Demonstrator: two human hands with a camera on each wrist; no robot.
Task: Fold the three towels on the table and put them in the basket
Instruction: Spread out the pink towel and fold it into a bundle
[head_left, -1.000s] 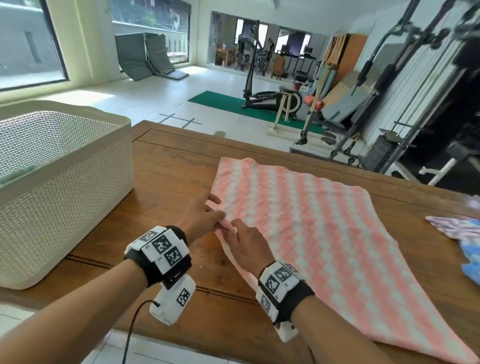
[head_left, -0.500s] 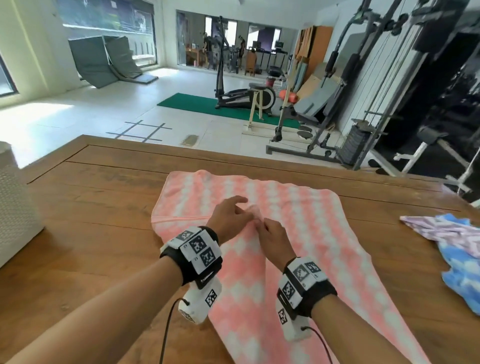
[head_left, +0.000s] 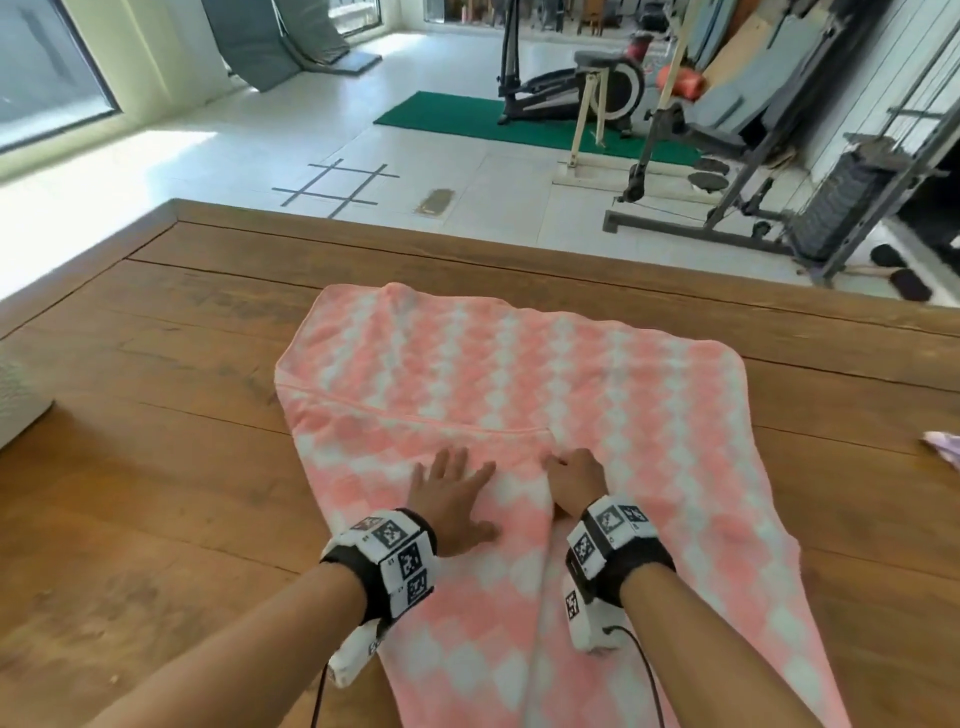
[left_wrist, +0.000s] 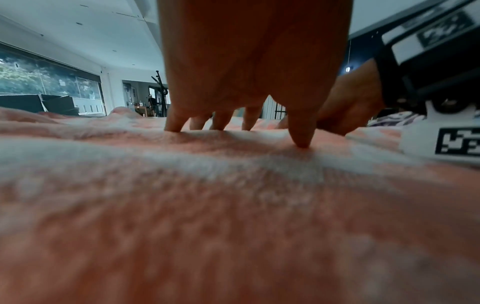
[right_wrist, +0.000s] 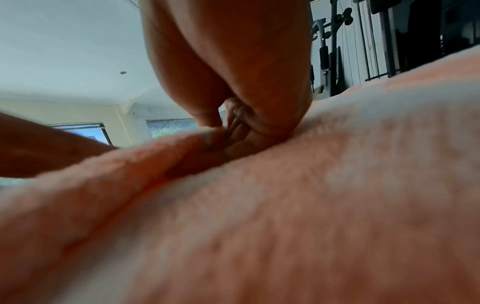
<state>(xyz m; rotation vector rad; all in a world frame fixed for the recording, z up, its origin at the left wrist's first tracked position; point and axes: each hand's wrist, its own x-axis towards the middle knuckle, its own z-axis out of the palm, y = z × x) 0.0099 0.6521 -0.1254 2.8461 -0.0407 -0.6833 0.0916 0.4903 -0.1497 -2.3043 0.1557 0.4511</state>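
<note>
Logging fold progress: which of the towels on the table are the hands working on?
The pink and white towel, spread mid-table with both hands on it. The other towel, purplish, lies untouched at the table's right edge.

A pink-and-white checked towel (head_left: 519, 395) lies spread mid-table (head_left: 156, 467), its left end folded over onto itself, its near end reaching the table's front edge. A corner of a lilac towel (head_left: 943, 449) shows at the right edge, and the white basket's (head_left: 18, 400) corner stands at the left edge.

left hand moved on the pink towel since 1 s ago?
Yes. The left hand went from the pink towel's left edge to its middle, moving right, away from the basket. It now presses flat, fingers spread.
</note>
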